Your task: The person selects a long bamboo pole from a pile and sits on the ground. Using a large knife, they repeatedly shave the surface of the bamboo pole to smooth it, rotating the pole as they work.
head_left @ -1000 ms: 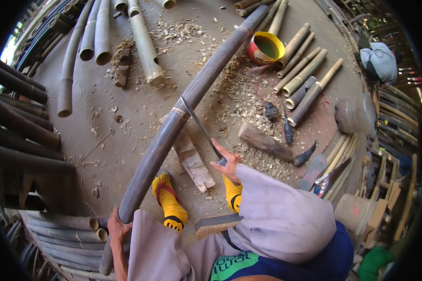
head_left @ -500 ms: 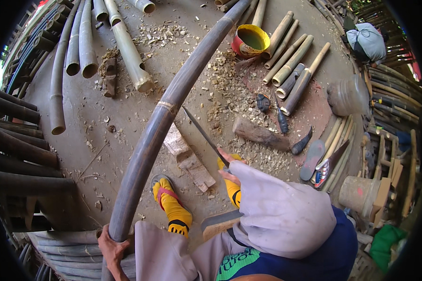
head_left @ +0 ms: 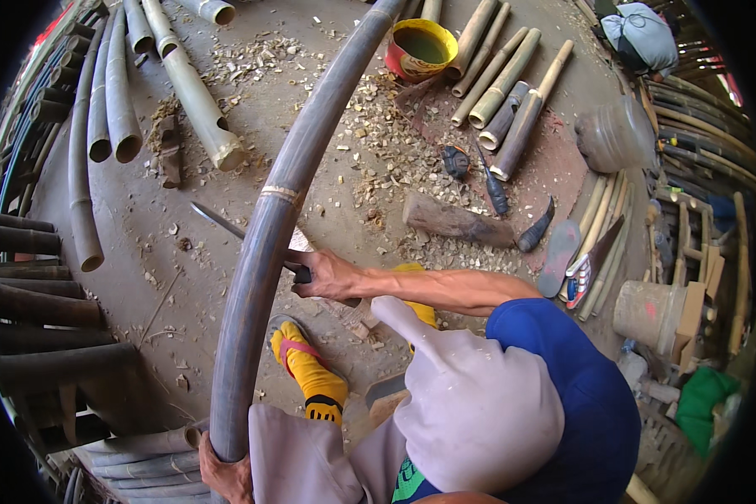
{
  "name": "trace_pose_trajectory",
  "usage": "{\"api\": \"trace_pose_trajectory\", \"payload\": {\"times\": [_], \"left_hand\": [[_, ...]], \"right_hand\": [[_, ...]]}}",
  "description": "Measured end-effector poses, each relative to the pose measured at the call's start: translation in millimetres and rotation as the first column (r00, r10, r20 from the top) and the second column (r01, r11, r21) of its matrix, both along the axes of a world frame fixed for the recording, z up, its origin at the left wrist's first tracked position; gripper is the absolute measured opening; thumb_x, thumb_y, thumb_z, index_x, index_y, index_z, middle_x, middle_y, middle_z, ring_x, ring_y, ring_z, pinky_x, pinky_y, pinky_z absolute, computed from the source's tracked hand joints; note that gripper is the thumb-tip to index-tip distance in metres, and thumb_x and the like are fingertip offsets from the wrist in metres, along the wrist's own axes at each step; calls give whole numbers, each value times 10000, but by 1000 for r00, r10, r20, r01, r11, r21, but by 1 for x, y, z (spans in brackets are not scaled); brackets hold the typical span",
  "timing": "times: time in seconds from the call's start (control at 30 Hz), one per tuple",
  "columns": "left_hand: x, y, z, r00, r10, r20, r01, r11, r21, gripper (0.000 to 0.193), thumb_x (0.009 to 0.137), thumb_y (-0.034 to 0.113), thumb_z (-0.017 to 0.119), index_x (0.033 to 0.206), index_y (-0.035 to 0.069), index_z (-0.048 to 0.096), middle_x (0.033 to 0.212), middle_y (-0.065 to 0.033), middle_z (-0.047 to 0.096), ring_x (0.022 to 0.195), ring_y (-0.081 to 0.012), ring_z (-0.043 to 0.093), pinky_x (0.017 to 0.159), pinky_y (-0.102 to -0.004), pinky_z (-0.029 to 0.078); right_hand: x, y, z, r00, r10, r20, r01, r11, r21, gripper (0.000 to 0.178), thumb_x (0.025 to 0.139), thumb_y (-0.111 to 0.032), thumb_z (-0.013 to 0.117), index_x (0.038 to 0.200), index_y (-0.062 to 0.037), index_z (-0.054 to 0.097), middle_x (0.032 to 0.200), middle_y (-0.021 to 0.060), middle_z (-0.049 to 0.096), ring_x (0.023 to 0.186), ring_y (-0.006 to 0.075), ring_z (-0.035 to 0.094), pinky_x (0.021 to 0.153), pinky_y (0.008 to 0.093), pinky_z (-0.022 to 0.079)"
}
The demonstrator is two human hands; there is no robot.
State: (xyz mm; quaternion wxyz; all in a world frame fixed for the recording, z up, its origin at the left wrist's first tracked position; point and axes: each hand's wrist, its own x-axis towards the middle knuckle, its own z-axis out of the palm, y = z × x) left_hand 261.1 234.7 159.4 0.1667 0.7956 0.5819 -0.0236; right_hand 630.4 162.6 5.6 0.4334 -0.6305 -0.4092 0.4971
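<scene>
A long dark bamboo pole [head_left: 265,244] runs from the top middle down to the lower left. My left hand [head_left: 223,470] grips its near end by my knee. My right hand [head_left: 326,277] is shut on the handle of a long knife [head_left: 227,225], whose blade passes behind the pole and points up and left. My feet in yellow socks [head_left: 312,376] rest on the dirt floor under the pole. A pale cloth covers my knee [head_left: 470,412].
Cut bamboo tubes [head_left: 193,92] lie at the upper left, dark poles [head_left: 34,311] are stacked at the left. A yellow bucket [head_left: 420,46], short bamboo pieces [head_left: 504,76], a log [head_left: 454,220], small tools and wood chips lie to the right. A sandal [head_left: 560,252] lies nearby.
My right hand has swung the knife left, so the blade now crosses behind the pole. The view has shifted and the pole looks steeper. My left hand stays on the pole's end.
</scene>
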Motion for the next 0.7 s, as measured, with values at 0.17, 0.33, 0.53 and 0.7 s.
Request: {"api": "trace_pose_trajectory", "payload": {"times": [0.17, 0.33, 0.53, 0.7], "left_hand": [[-27, 20, -37, 992, -71, 108, 57, 990, 128, 696, 565, 350, 831, 1151, 48, 608, 1047, -198, 661, 959, -369, 637, 833, -425, 502], [-13, 5, -28, 993, -80, 84, 68, 988, 139, 693, 553, 348, 824, 1143, 52, 612, 1024, -187, 662, 947, -364, 638, 831, -430, 499], [26, -6, -14, 979, -202, 25, 200, 978, 62, 690, 538, 345, 814, 1133, 58, 616, 997, -172, 663, 933, -358, 640, 828, -436, 495], [49, -9, -9, 963, -269, 5, 269, 963, 26, 688, 526, 343, 807, 1125, 62, 620, 975, -161, 665, 922, -353, 641, 826, -441, 492]], "right_hand": [[1, -11, 1, 989, -147, -2, 146, 983, 110, 605, 795, -78, 618, 1383, -94, 476, 695, 75, 561, 613, 104, 466, 594, 302, 444], [9, -7, 37, 983, -178, -38, 182, 969, 169, 651, 779, -75, 614, 1408, -112, 450, 617, 60, 516, 582, 103, 467, 583, 306, 455], [29, -49, 50, 936, -341, 89, 331, 937, 110, 634, 823, -81, 648, 1419, -113, 434, 600, 11, 486, 584, 76, 484, 580, 281, 468], [25, -99, 38, 894, -431, 126, 436, 900, -11, 601, 806, -87, 676, 1373, -69, 478, 656, 17, 563, 613, 74, 505, 610, 269, 468]]}}
